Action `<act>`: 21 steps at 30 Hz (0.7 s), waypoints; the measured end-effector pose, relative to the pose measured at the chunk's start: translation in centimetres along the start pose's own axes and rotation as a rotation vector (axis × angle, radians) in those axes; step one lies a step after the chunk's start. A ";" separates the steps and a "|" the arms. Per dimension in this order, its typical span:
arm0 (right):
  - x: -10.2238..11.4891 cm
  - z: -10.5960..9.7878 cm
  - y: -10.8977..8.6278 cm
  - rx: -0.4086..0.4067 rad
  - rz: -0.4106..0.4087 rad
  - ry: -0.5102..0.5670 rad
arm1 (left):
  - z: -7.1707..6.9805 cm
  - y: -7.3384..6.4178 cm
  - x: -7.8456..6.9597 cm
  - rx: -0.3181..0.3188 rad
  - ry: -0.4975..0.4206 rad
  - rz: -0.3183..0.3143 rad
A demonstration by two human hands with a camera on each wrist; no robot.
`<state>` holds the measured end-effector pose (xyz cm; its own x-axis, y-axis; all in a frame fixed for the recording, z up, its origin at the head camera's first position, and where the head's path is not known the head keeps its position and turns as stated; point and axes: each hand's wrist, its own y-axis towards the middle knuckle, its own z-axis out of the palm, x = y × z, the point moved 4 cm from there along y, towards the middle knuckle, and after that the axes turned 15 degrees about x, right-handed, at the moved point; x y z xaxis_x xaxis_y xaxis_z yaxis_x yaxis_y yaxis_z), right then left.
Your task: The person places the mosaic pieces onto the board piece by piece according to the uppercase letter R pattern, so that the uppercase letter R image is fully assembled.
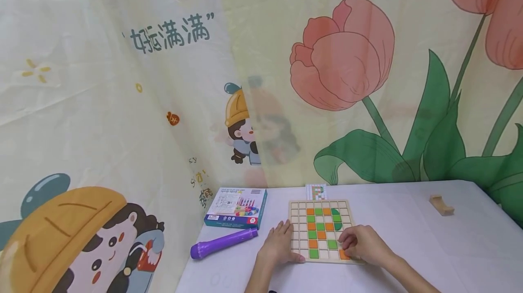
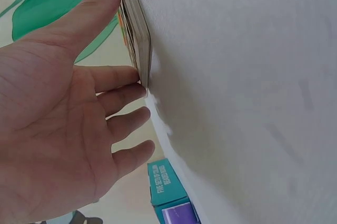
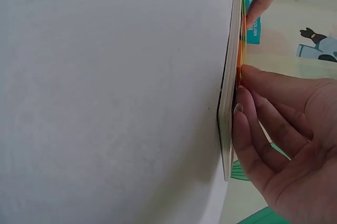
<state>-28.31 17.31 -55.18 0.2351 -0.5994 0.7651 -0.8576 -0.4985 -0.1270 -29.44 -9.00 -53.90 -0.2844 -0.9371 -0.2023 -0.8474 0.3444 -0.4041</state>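
Observation:
On the white table lies a square wooden grid board [image 1: 300, 244], with orange and green tiles set in its cells in a letter R shape. Two rounded green tiles [image 1: 337, 225] form the bulge at the right. My left hand [image 1: 279, 244] rests against the board's left side, its fingers fairly straight, spread along the edge [image 2: 138, 34], and its thumb by the front corner. At the lower right of the board, my right hand [image 1: 369, 244] pinches an orange tile [image 1: 344, 255] with curled fingers. Those fingers partly cover the tile and nearby cells.
A small pattern card [image 1: 323, 191] lies behind the board. To the left are a flat teal-edged box [image 1: 234, 206] and a purple tube with a wider end [image 1: 224, 243]. A wooden block with a curved notch [image 1: 441, 205] sits at far right. Printed curtains [image 1: 265, 34] hang behind the table.

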 end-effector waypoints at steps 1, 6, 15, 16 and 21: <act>-0.1 0.0 0.0 -0.004 0.006 -0.007 | 0.0 0.0 0.0 -0.001 -0.001 0.001; -0.3 -0.5 -0.4 -0.034 0.027 -0.043 | 0.0 0.0 0.0 0.000 -0.005 0.001; -0.6 -2.0 -1.2 -0.084 -0.008 -0.037 | -0.1 -0.3 0.4 0.014 -0.018 0.003; -0.7 -2.2 -1.2 -0.091 0.004 -0.039 | -0.1 -0.3 0.4 0.013 -0.017 0.007; -0.6 -3.1 -1.5 -0.139 0.052 -0.040 | -0.5 -0.5 0.5 0.021 -0.013 0.016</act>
<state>-28.54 20.37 -53.51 0.2043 -0.6482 0.7335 -0.9236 -0.3759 -0.0750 -29.40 -9.68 -53.35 -0.2913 -0.9309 -0.2205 -0.8335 0.3601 -0.4190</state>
